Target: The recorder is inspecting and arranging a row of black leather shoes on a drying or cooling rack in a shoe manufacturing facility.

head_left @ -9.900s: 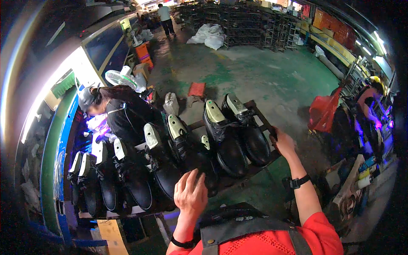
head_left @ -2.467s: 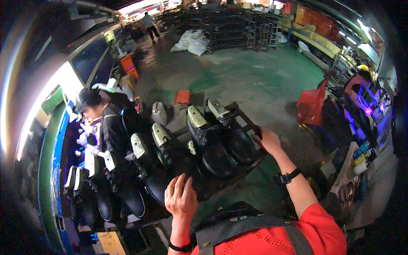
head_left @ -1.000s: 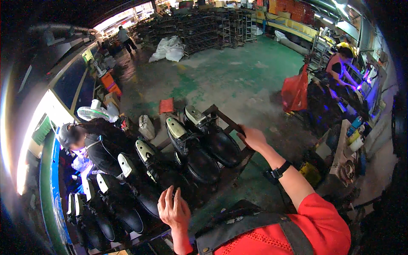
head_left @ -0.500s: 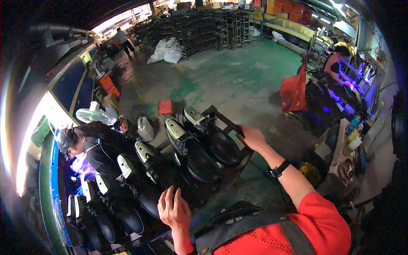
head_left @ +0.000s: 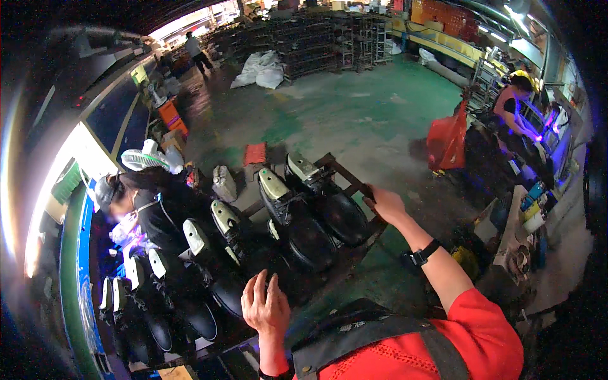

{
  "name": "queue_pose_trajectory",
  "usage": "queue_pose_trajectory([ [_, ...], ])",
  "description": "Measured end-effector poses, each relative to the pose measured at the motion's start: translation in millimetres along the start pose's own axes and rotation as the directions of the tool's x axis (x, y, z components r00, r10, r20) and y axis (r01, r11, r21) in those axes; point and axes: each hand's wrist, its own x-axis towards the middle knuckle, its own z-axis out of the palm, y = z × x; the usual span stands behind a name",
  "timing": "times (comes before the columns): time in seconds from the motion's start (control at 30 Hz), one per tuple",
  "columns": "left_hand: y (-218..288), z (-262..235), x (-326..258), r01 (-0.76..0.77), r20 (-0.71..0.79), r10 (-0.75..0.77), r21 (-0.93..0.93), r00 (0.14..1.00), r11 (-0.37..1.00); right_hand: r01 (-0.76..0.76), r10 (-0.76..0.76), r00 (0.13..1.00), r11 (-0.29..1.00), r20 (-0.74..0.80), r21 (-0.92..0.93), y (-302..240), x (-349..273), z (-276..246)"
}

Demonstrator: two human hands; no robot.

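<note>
Several black shoes, with pale last tops showing at the heel ends, stand in a row on a dark metal rack [head_left: 344, 179]. My right hand [head_left: 387, 204] grips the rack's frame at its right end, beside the rightmost shoe [head_left: 340, 218]. Low in front of the row, my left hand [head_left: 266, 308] is raised with nothing in it, its fingers stretched out and slightly bent. It is nearest to a dark shoe [head_left: 229, 295] in the middle of the row; whether it touches is unclear. A larger black shoe [head_left: 305, 235] sits between my two hands.
At the left, a person in a dark cap [head_left: 109, 193] bends over a lit bench by a blue-edged conveyor [head_left: 82, 266]. A white fan [head_left: 147, 158], a pale jug [head_left: 223, 183] and a red stool [head_left: 255, 154] stand beyond. Another person [head_left: 512, 104] works at far right near a red bag [head_left: 446, 142].
The view has shifted, so the rack and shoes appear slightly farther right. My right hand keeps its grip on the frame; my left stays raised with its fingers out.
</note>
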Motion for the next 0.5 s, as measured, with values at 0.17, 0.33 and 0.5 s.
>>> queue_pose_trajectory([
  [0.17, 3, -5, 6, -0.021, -0.028, 0.020, -0.030, 0.999, 0.999, 0.040, -0.046, 0.998, 0.994, -0.048, -0.104, 6, 4, 6],
  [0.33, 19, -42, 27, -0.037, -0.100, 0.015, -0.225, 0.995, 0.974, 0.051, -0.056, 0.997, 0.994, -0.058, -0.096, 13, 6, 11],
  [0.5, 32, -104, 47, -0.552, -0.758, 0.246, -0.176, 0.605, 0.815, 0.045, -0.050, 0.997, 0.994, -0.057, -0.099, 17, 8, 14],
])
